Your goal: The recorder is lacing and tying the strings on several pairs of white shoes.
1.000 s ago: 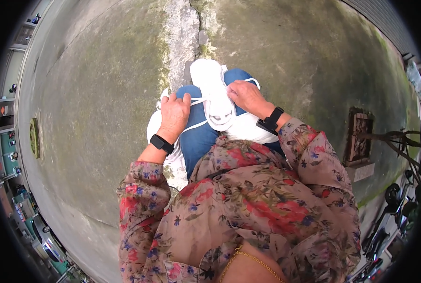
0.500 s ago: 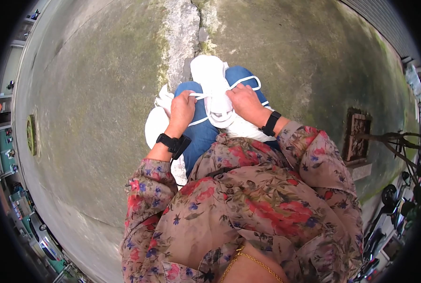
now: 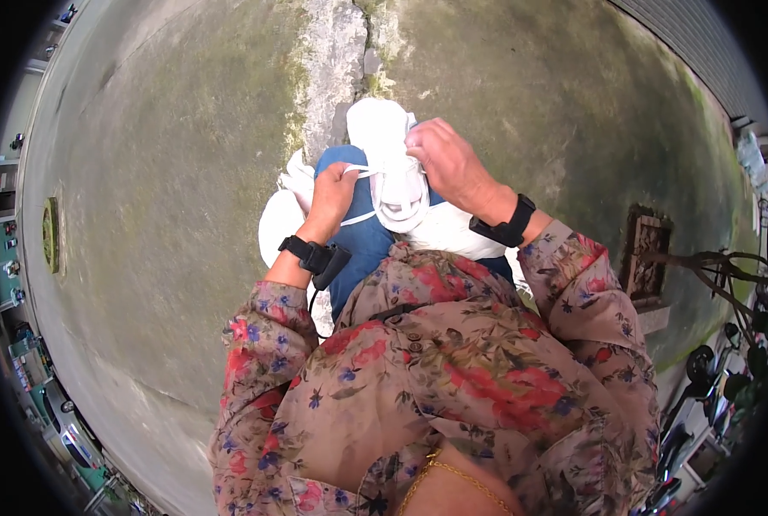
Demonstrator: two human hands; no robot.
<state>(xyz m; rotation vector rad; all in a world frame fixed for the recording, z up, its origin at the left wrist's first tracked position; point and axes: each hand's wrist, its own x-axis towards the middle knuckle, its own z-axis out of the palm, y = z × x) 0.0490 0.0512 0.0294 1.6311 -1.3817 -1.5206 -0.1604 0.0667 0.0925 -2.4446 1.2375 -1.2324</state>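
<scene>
Shoe (image 3: 379,129) sat right of the left grip (image 3: 332,196), which pinched lace (image 3: 361,171), apparently for tension; right grip (image 3: 452,168) curled alongside, hold unclear!

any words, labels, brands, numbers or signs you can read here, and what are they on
No text can be read.
White lace-up shoe: no legible lettering.
Black wrist-worn device at left: nothing legible.
Car near the left edge: too small and blurred to read any.
</scene>
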